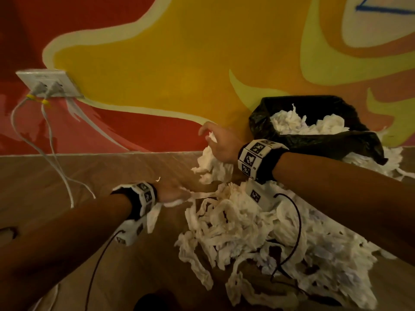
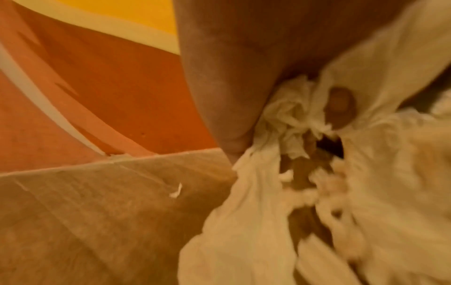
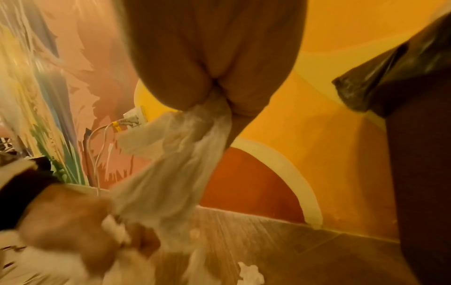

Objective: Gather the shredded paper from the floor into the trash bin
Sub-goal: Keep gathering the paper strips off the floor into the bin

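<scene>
A big heap of white shredded paper [image 1: 258, 232] covers the wooden floor [image 1: 67, 176] at the right. The trash bin [image 1: 314, 140], lined with a black bag, stands against the wall at the right and holds white paper [image 1: 307, 124]. My right hand [image 1: 217, 140] is raised left of the bin and grips a hanging bunch of paper strips [image 3: 175, 154]. My left hand [image 1: 173, 191] is low at the heap's left edge, its fingers curled into a wad of strips [image 2: 288, 119].
A painted red and yellow wall [image 1: 179, 75] runs behind the floor. A white socket plate [image 1: 49, 84] with two plugged cables [image 1: 56, 164] hangs at the left; the cables trail onto the floor. Bare floor lies left of the heap.
</scene>
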Demonstrator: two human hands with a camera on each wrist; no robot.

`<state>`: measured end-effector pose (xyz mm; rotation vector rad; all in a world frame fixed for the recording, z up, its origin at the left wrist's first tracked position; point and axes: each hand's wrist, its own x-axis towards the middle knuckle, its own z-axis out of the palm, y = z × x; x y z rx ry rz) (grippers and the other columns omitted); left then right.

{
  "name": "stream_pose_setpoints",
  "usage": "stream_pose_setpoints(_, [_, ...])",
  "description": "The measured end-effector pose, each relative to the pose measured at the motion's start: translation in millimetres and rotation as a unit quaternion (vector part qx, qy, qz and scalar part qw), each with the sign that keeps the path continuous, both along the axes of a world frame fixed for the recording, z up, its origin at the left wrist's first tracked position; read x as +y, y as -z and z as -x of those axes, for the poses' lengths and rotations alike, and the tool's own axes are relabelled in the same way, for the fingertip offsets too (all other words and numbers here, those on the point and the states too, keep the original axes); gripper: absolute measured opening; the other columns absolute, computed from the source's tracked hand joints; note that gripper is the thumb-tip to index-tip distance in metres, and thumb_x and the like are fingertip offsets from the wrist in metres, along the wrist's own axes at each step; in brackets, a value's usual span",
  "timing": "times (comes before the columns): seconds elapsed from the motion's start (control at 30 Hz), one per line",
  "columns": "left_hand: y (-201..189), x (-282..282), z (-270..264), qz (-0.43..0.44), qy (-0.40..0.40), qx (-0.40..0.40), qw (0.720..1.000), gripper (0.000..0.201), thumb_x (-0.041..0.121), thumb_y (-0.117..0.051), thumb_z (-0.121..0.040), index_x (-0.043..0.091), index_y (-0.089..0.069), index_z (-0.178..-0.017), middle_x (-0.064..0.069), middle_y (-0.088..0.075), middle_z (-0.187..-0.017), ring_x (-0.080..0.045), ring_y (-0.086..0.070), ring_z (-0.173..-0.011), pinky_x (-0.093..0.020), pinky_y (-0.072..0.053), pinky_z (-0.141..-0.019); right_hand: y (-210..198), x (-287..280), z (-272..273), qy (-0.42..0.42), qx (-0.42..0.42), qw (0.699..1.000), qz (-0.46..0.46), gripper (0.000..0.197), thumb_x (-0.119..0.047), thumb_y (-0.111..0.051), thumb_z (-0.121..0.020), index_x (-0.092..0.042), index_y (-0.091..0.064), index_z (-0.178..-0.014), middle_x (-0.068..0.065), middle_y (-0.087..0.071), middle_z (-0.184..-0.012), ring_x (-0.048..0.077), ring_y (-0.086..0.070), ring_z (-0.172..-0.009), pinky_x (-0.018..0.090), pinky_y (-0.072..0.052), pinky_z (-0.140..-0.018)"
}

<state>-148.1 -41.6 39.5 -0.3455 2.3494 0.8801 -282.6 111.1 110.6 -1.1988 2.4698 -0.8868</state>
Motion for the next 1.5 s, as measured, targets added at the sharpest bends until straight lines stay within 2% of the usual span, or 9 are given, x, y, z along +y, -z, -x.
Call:
stream_pose_setpoints(0.1, [-38,-2,21,-0.031,-0.053,0.11,0.992,0.019,0.029,-0.056,-0.092,0.034,-0.068,-0.105,0.008,-0.069,-0.089,-0.007,-0.064,-0.081,-0.03,-0.051,-0.076,-20,14,3,0.003,0.024,0.999,0.023,0.02,-0.022,-0.047,-0.099,-0.009,-0.061,-0.103,-0.004,-0.063,-0.087,0.011,-0.058,-0.078,0.016,-0.037,-0.063])
stream_pose_setpoints(0.27, [-92,14,59,-0.058,-0.162,0.205,0.964,0.033,-0.011,-0.052,-0.074,0.011,-0.037,-0.054,-0.003,-0.03,-0.048,-0.012,-0.022,-0.043,-0.025,-0.02,-0.047,-62,48,20,-0.01,-0.006,0.997,-0.079,0.014,-0.017,-0.067,-0.084,-0.02,-0.054,-0.088,-0.001,-0.057,-0.078,0.006,-0.046,-0.044,0.025,-0.041,-0.047])
stream_pose_setpoints(0.4, [-131,33,90,-0.094,-0.192,0.261,0.941,0.042,-0.015,-0.046,-0.077,0.014,-0.029,-0.052,-0.003,-0.025,-0.048,-0.011,-0.019,-0.037,-0.025,-0.019,-0.047,-93,84,48,0.044,-0.044,0.994,-0.093,0.027,0.003,-0.057,-0.082,-0.023,-0.053,-0.086,0.006,-0.059,-0.104,0.016,-0.054,-0.054,0.025,-0.044,-0.043])
stream_pose_setpoints(0.5, [-151,49,114,-0.078,-0.208,0.276,0.935,0.043,-0.011,-0.048,-0.082,0.015,-0.028,-0.055,-0.002,-0.028,-0.053,-0.016,-0.027,-0.043,-0.034,-0.028,-0.049,-110,109,62,0.083,-0.035,0.995,-0.039,0.027,0.004,-0.048,-0.087,-0.021,-0.058,-0.087,0.006,-0.058,-0.119,0.03,-0.064,-0.091,0.044,-0.056,-0.077])
stream_pose_setpoints(0.6, [-170,65,136,-0.101,-0.177,0.284,0.937,0.039,-0.012,-0.044,-0.081,0.014,-0.027,-0.058,-0.001,-0.024,-0.051,-0.014,-0.023,-0.039,-0.029,-0.023,-0.047,-118,134,72,0.095,-0.031,0.995,0.009,0.03,0.0,-0.044,-0.091,-0.023,-0.062,-0.084,0.009,-0.065,-0.106,0.04,-0.063,-0.074,0.047,-0.055,-0.066])
stream_pose_setpoints(0.8, [-182,102,173,-0.23,-0.237,0.336,0.882,0.025,0.002,-0.049,-0.086,0.008,-0.051,-0.062,-0.002,-0.051,-0.06,-0.01,-0.037,-0.039,-0.024,-0.031,-0.048,-115,175,91,0.158,0.032,0.982,0.095,0.012,-0.023,-0.047,-0.096,-0.022,-0.059,-0.093,-0.009,-0.056,-0.058,-0.001,-0.048,-0.043,0.019,-0.037,-0.042])
stream_pose_setpoints(1.07, [-150,140,198,-0.246,-0.205,0.331,0.888,0.039,-0.01,-0.057,-0.085,0.015,-0.035,-0.066,-0.004,-0.034,-0.066,-0.015,-0.038,-0.05,-0.025,-0.048,-0.053,-115,201,115,0.19,-0.039,0.975,0.11,0.066,-0.009,-0.075,-0.078,-0.031,-0.031,-0.122,-0.002,-0.043,-0.073,0.008,-0.047,-0.044,0.024,-0.039,-0.04])
stream_pose_setpoints(1.3, [-149,151,226,-0.09,-0.231,0.547,0.799,0.028,0.003,-0.05,-0.092,0.028,-0.043,-0.081,0.006,-0.05,-0.077,-0.005,-0.046,-0.066,-0.028,-0.038,-0.069,-110,201,124,0.243,0.088,0.953,0.16,0.035,0.005,-0.044,-0.086,-0.024,-0.049,-0.104,0.007,-0.055,-0.108,0.021,-0.059,-0.086,0.028,-0.05,-0.066])
stream_pose_setpoints(1.5, [-115,189,230,-0.027,-0.034,0.363,0.931,0.013,0.036,-0.041,-0.099,0.024,-0.037,-0.103,0.0,-0.039,-0.106,-0.021,-0.04,-0.089,-0.035,-0.035,-0.075,-81,213,131,0.16,0.063,0.981,-0.089,0.023,0.0,-0.044,-0.091,-0.02,-0.052,-0.097,0.004,-0.052,-0.1,0.024,-0.051,-0.088,0.029,-0.043,-0.064])
